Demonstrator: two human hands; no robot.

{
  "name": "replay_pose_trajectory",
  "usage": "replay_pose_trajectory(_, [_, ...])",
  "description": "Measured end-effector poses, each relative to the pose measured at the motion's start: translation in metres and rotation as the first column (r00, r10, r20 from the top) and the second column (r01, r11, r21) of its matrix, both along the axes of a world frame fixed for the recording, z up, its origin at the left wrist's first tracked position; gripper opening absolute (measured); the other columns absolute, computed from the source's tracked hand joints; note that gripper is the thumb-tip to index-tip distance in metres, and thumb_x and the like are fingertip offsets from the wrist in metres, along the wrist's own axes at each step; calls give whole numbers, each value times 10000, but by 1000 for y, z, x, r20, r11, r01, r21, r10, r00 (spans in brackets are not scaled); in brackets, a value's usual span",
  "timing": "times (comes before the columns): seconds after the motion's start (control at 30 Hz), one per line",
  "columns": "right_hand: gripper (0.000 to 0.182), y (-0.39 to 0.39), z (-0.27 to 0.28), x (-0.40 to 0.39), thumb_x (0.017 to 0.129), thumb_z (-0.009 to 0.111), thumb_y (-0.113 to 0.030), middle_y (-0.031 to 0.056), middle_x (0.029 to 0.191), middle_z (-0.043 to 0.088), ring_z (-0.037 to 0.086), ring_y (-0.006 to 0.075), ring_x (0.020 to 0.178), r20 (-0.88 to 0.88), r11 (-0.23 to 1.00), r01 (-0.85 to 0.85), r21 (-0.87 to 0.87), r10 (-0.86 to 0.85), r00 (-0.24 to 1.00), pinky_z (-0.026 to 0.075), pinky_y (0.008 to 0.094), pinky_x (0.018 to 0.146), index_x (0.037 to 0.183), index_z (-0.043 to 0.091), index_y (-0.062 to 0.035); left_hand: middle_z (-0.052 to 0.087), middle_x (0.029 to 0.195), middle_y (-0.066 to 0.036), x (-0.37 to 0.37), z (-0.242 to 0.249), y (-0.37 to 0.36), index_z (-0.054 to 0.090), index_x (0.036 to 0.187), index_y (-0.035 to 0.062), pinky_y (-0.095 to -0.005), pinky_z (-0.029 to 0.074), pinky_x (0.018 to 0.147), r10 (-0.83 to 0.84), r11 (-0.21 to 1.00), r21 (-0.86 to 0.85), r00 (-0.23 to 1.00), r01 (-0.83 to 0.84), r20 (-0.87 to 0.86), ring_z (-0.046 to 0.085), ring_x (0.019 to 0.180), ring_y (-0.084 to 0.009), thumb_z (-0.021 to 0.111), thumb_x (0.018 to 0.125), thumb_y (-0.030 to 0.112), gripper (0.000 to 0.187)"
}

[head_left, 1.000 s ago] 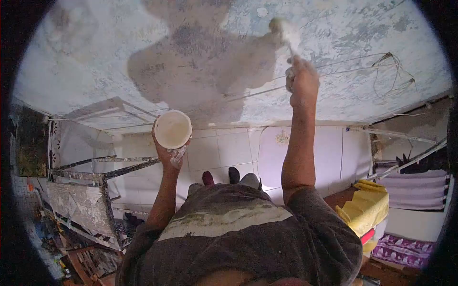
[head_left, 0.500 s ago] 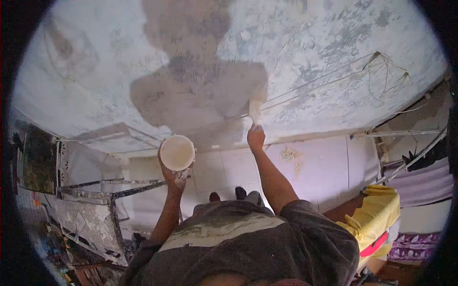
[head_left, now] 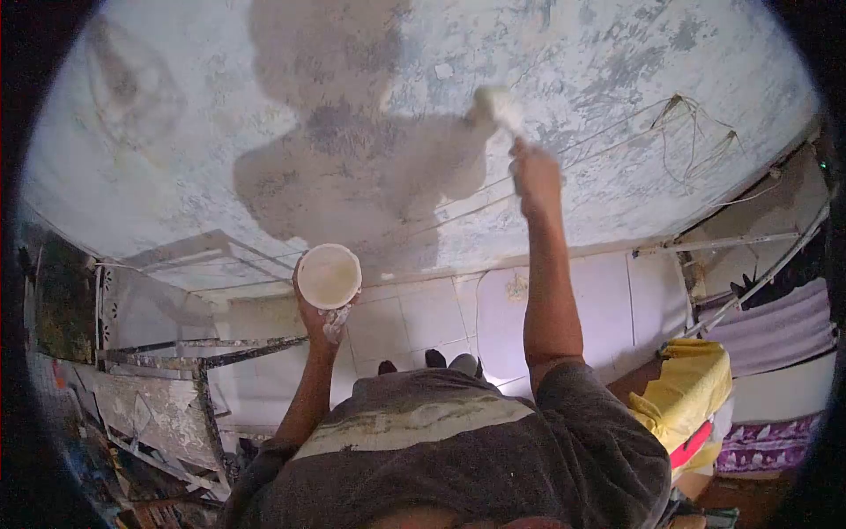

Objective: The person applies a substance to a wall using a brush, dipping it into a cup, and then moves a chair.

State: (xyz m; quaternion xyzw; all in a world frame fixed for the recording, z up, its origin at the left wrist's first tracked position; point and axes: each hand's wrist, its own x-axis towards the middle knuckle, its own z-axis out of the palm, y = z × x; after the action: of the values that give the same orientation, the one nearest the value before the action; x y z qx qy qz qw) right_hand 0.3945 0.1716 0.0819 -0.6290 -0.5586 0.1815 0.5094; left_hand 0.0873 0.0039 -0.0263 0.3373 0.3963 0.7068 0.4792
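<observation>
My left hand (head_left: 313,324) is wrapped round a small white bucket (head_left: 331,305), held at waist height with its mouth facing up. Pale, creamy paint covers the inside, and white smears show on the hand. In my right hand (head_left: 538,181) is a paintbrush (head_left: 499,109), its handle gripped in closed fingers. The wide pale bristles are up against or very near the patchy white and grey wall (head_left: 599,70), beside the edge of my shadow. Motion blur hides whether they touch.
Thin loose wires (head_left: 692,123) hang from the wall at right. A paint-spattered metal frame (head_left: 207,388) stands at left. At lower right are a yellow cloth (head_left: 692,388) and a purple hanging cloth (head_left: 775,326). Pale tiles (head_left: 427,313) lie underfoot.
My right hand has moved up and to the right with the paintbrush, the arm reaching further out. The bucket in my left hand stays nearly in place.
</observation>
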Motion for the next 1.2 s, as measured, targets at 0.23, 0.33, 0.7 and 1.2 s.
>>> replay_pose_trajectory(0.23, [385, 9, 32, -15, 892, 471, -296, 123, 629, 543, 511, 236, 607, -245, 964, 89, 252, -26, 969, 401, 359, 596, 773, 571, 56, 396, 1267, -119, 6, -18, 0, 275, 1340, 135, -397, 557, 750, 15, 997, 83, 982, 1, -186, 490, 1107, -268, 710, 665, -23, 819])
replay_pose_trajectory(0.33, [396, 31, -62, -18, 896, 429, -300, 269, 741, 546, 523, 436, 704, 11, 960, 179, 214, -186, 982, 397, 459, 644, 761, 531, 58, 395, 1270, -106, 15, -7, -5, 272, 1343, 142, -395, 541, 791, 32, 999, 2, 991, -32, -129, 490, 1103, -258, 722, 633, -49, 862])
replay_pose_trajectory(0.7, [482, -7, -253, -17, 895, 389, -363, 280, 759, 594, 584, 437, 766, 239, 885, 57, -461, 62, 969, 440, 504, 709, 758, 618, 39, 373, 1279, -107, 11, -13, -18, 261, 1342, 131, -413, 529, 818, 31, 993, 118, 987, -12, -156, 464, 1134, -255, 731, 635, -1, 860])
replay_pose_trajectory(1.2, [304, -87, 36, -19, 911, 512, -237, -1, 612, 475, 411, 89, 538, -578, 975, -192, 113, 222, 785, 339, 246, 484, 752, 573, 14, 458, 1218, -132, 16, -5, -15, 274, 1329, 81, -389, 539, 802, -3, 991, 130, 984, 27, -178, 537, 1052, -276, 790, 593, 15, 901])
